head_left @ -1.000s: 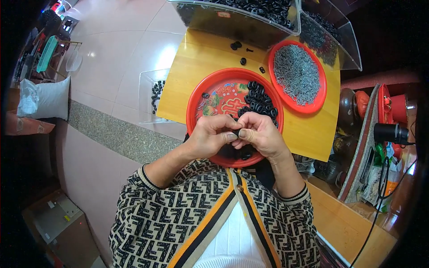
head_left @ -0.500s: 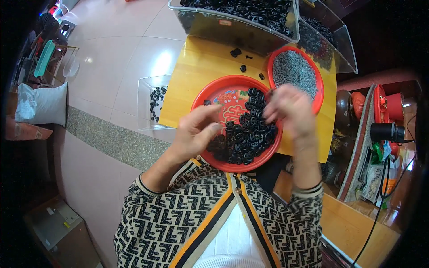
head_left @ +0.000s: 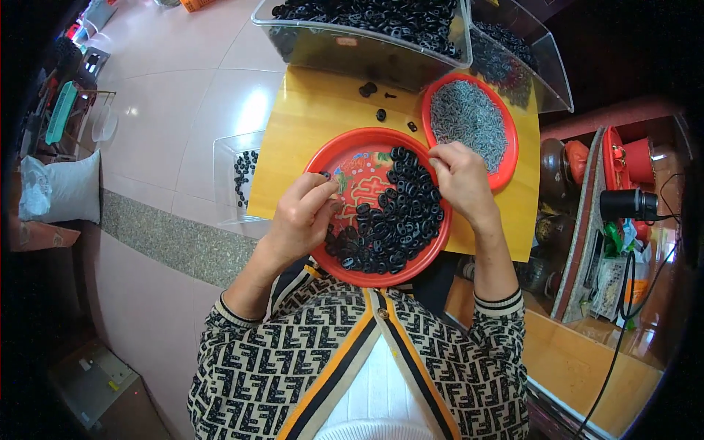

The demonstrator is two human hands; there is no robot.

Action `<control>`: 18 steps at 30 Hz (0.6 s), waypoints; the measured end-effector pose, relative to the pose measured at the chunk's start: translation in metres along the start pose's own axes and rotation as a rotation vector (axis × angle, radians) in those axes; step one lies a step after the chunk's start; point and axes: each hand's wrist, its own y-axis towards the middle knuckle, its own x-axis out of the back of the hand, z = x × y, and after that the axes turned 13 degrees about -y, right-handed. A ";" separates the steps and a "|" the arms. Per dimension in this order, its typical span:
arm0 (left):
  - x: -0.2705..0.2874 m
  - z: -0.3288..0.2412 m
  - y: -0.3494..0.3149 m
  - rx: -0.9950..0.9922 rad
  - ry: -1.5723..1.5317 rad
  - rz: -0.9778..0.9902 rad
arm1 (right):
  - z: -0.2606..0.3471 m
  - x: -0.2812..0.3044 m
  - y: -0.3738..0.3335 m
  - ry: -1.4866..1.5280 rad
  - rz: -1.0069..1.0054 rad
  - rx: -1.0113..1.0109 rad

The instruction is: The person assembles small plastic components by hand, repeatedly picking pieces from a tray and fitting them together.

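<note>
A round red tray with a patterned bottom holds many small black oval pieces, heaped toward its right and near side. My left hand is over the tray's left part, its fingers curled together; what they hold, if anything, is hidden. One black piece shows by its fingertips. Over the gap between this tray and a smaller red tray is my right hand, thumb and fingers pinched; I cannot make out anything between them. Small grey screw-like pieces fill the smaller tray.
Both trays rest on a yellow board, with a few loose black parts behind them. A clear bin of black pieces stands at the back, another beside it. Lower left of the board is a clear box with black pieces.
My right hand has come to rest, slightly left of where it was blurred by motion. My left hand's fingers have closed from a spread pose. The whole view has shifted slightly.
</note>
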 end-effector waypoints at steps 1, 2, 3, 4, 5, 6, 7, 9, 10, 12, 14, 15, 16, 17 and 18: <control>0.000 0.000 0.001 0.000 -0.010 -0.008 | -0.001 -0.003 -0.001 -0.003 0.000 -0.001; 0.000 -0.001 0.001 -0.001 -0.019 -0.016 | -0.001 -0.007 -0.001 -0.038 -0.004 0.037; 0.000 0.000 0.001 -0.002 -0.020 -0.017 | 0.000 -0.009 0.000 -0.072 -0.008 0.075; 0.000 0.001 -0.001 -0.013 -0.027 -0.018 | 0.004 -0.013 0.002 -0.082 -0.011 0.096; 0.000 0.002 -0.001 -0.024 -0.032 -0.019 | 0.006 -0.016 0.004 -0.082 -0.011 0.097; 0.000 0.001 -0.002 -0.024 -0.031 -0.021 | 0.008 -0.021 0.006 -0.166 -0.007 0.101; 0.000 0.001 -0.002 -0.015 -0.030 -0.026 | 0.009 -0.024 0.007 -0.249 -0.003 0.107; 0.000 0.001 -0.002 -0.005 -0.027 -0.033 | 0.011 -0.029 0.007 -0.279 -0.003 0.128; -0.001 0.003 -0.003 -0.011 -0.033 -0.034 | 0.013 -0.030 0.007 -0.308 -0.001 0.149; 0.000 0.004 -0.003 -0.014 -0.035 -0.038 | 0.015 -0.029 0.010 -0.337 0.018 0.184; 0.002 0.003 -0.002 -0.005 -0.078 -0.024 | 0.017 -0.029 0.010 -0.360 0.040 0.218; 0.003 0.004 -0.002 0.000 -0.073 -0.024 | 0.017 -0.028 0.011 -0.377 0.046 0.235; 0.003 0.004 -0.002 -0.003 -0.084 -0.031 | 0.017 -0.028 0.012 -0.396 0.050 0.253; 0.004 0.005 -0.001 -0.006 -0.095 -0.037 | 0.017 -0.028 0.012 -0.392 0.049 0.256; 0.003 0.006 -0.001 -0.004 -0.091 -0.038 | 0.018 -0.027 0.013 -0.414 0.061 0.267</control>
